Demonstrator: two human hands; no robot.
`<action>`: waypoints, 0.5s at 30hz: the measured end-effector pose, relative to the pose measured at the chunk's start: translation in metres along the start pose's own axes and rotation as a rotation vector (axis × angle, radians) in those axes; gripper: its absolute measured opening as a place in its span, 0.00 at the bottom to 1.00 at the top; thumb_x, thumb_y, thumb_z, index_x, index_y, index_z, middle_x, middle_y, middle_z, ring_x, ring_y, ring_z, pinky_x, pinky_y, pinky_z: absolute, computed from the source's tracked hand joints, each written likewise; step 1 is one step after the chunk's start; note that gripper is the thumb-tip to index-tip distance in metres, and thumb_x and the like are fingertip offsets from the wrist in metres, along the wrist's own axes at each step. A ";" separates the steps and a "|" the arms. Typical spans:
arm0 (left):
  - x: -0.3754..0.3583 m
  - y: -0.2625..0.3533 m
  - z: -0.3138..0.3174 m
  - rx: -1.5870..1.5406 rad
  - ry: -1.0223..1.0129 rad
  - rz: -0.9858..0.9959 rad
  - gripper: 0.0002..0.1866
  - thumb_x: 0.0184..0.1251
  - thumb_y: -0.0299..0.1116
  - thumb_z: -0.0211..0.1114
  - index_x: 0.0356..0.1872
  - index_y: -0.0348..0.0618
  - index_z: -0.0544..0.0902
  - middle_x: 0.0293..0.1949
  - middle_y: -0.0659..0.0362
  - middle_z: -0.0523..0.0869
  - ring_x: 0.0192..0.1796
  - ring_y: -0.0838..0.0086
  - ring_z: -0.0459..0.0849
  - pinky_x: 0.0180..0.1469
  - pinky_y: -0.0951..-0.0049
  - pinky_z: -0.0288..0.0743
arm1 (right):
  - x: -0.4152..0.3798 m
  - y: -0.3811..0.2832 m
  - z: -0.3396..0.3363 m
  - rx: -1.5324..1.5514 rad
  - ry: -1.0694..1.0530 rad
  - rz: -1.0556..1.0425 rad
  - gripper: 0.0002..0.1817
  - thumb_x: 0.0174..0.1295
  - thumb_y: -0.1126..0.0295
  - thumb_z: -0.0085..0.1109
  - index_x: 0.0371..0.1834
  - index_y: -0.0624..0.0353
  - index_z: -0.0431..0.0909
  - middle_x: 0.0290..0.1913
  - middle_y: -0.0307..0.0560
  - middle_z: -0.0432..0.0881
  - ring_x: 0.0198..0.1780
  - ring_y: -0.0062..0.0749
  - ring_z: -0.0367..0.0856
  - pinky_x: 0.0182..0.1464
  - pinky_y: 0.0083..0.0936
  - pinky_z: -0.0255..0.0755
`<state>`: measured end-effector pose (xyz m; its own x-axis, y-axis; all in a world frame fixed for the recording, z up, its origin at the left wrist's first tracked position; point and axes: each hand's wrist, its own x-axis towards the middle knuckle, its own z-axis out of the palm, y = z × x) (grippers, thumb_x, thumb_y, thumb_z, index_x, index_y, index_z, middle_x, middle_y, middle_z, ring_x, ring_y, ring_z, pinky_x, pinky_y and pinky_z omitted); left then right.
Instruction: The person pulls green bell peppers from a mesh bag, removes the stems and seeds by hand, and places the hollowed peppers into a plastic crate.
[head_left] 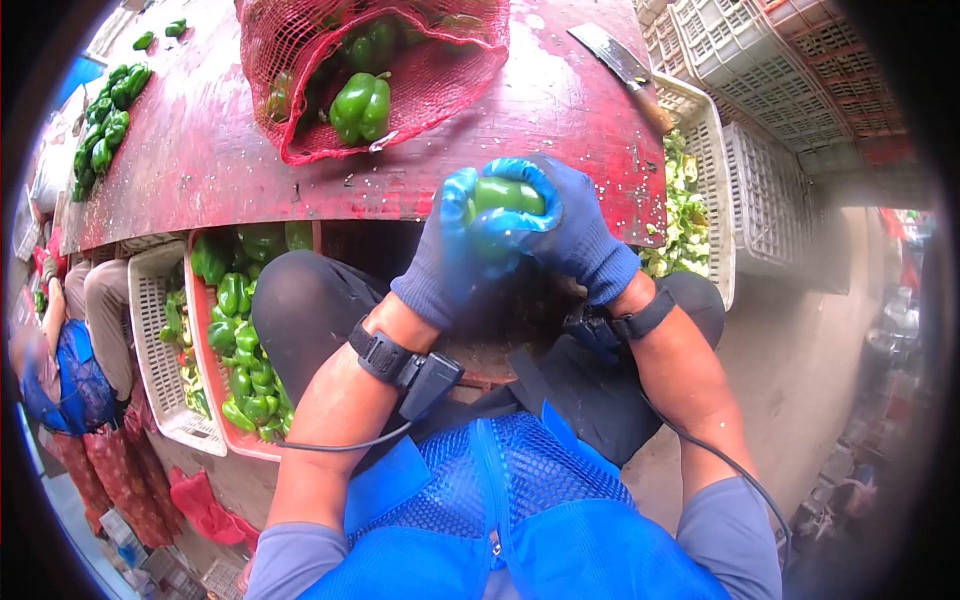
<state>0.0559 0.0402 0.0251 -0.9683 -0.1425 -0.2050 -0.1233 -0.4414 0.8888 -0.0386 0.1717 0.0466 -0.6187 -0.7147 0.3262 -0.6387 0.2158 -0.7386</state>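
Note:
A green bell pepper (pixel 510 196) is held in both gloved hands just over the front edge of the red table (pixel 560 110). My left hand (pixel 445 250), in a blue glove, wraps its left side. My right hand (pixel 575 220), also gloved, curls over the top and right side; some fingertips are blurred. Beyond them lies a red mesh bag (pixel 440 115), its mouth facing me, with a bell pepper (pixel 360 107) at the opening and more inside. At the table's far right rests a cleaver-like knife (pixel 615 60) with a wooden handle.
An orange crate (pixel 208 340) of green peppers stands left of my knee, beside a white crate (pixel 160 375). On the right, another white crate (pixel 722 190) holds pale green scraps. Stacked crates (pixel 740 50) rise behind it. Loose peppers (pixel 105 125) line the table's left; a person (pixel 75 370) sits there.

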 end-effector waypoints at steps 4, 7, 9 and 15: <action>0.005 -0.017 -0.005 0.027 0.002 0.161 0.24 0.73 0.58 0.50 0.51 0.50 0.78 0.41 0.63 0.84 0.37 0.79 0.83 0.29 0.80 0.76 | 0.003 -0.010 0.008 0.336 0.082 0.351 0.22 0.51 0.60 0.75 0.45 0.60 0.81 0.41 0.48 0.86 0.42 0.29 0.86 0.46 0.28 0.79; -0.001 -0.006 0.001 -0.165 0.067 0.003 0.23 0.76 0.54 0.47 0.51 0.48 0.80 0.43 0.62 0.84 0.36 0.79 0.83 0.31 0.80 0.77 | 0.004 -0.002 0.012 0.381 0.138 0.356 0.17 0.55 0.66 0.73 0.45 0.61 0.82 0.39 0.43 0.87 0.41 0.20 0.83 0.45 0.24 0.78; -0.001 -0.003 0.002 -0.141 0.051 0.024 0.22 0.77 0.53 0.46 0.50 0.47 0.80 0.42 0.62 0.84 0.36 0.80 0.82 0.31 0.81 0.77 | 0.005 0.002 0.015 0.379 0.162 0.351 0.16 0.55 0.66 0.72 0.45 0.61 0.82 0.39 0.42 0.87 0.40 0.20 0.83 0.45 0.24 0.78; 0.002 -0.019 -0.011 0.420 0.010 0.437 0.19 0.78 0.48 0.48 0.49 0.44 0.80 0.41 0.62 0.84 0.37 0.80 0.82 0.34 0.79 0.77 | 0.001 0.010 0.021 0.680 0.201 0.501 0.14 0.61 0.63 0.69 0.44 0.60 0.82 0.38 0.39 0.85 0.36 0.17 0.79 0.40 0.22 0.77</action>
<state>0.0592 0.0387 0.0033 -0.9468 -0.2409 0.2132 0.2082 0.0466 0.9770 -0.0366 0.1593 0.0271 -0.8638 -0.4972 -0.0812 0.1032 -0.0170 -0.9945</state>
